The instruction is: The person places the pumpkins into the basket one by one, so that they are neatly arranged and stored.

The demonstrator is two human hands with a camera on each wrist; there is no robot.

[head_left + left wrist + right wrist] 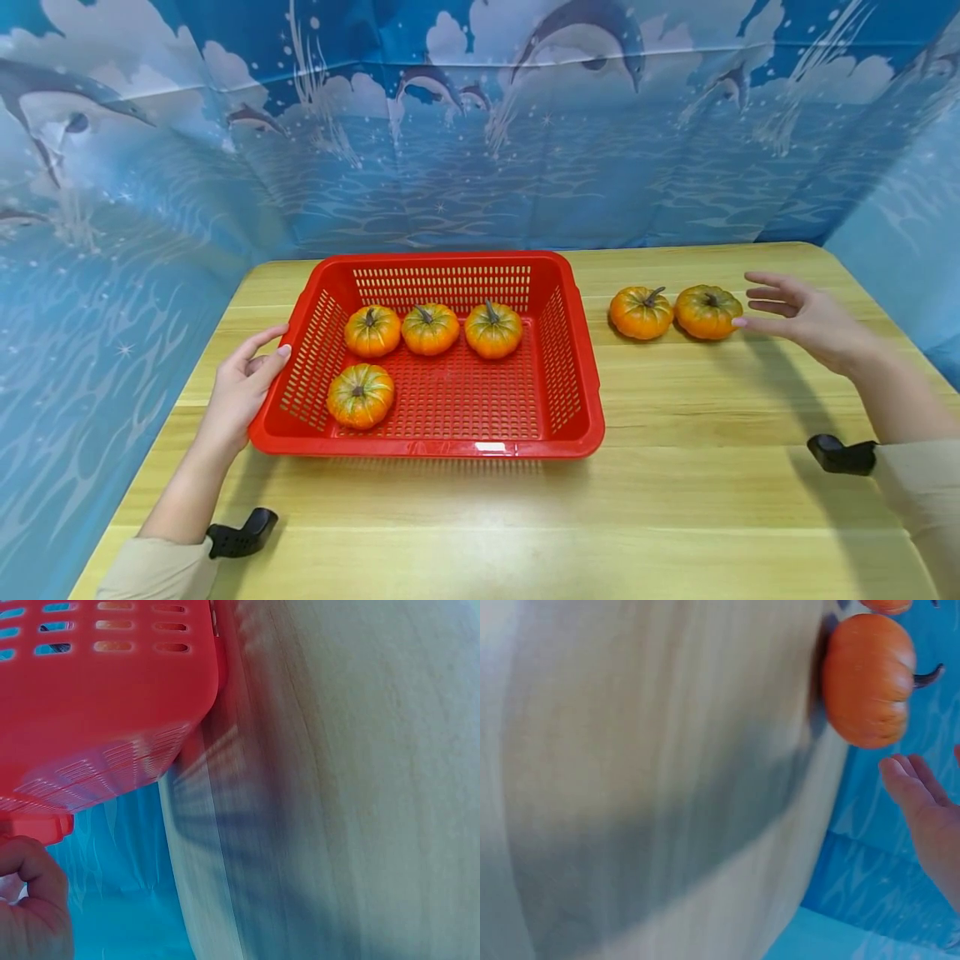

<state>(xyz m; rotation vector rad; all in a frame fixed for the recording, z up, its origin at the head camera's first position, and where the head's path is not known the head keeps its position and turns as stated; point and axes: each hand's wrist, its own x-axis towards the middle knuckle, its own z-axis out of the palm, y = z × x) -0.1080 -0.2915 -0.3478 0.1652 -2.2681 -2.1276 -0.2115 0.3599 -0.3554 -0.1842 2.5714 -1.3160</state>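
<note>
My left hand (242,385) is at the left rim of a red plastic basket (431,447), its thumb and fingers gripping the edge. In the left wrist view, the curled fingers (37,881) sit against the rim. Inside the basket, at its left and back, are several small orange-green pumpkins (372,332). My right hand (817,325) is spread with nothing in it, the thumb tip right at the side of a pumpkin (707,312) on the table. Just left of that one lies another pumpkin (643,312) with a dark stem.
The pale wooden table (480,533) extends in front of the basket and to its right. A blue dolphin-print curtain (480,167) hangs along the back and both sides. A black wrist mount (243,533) is strapped near each sleeve.
</note>
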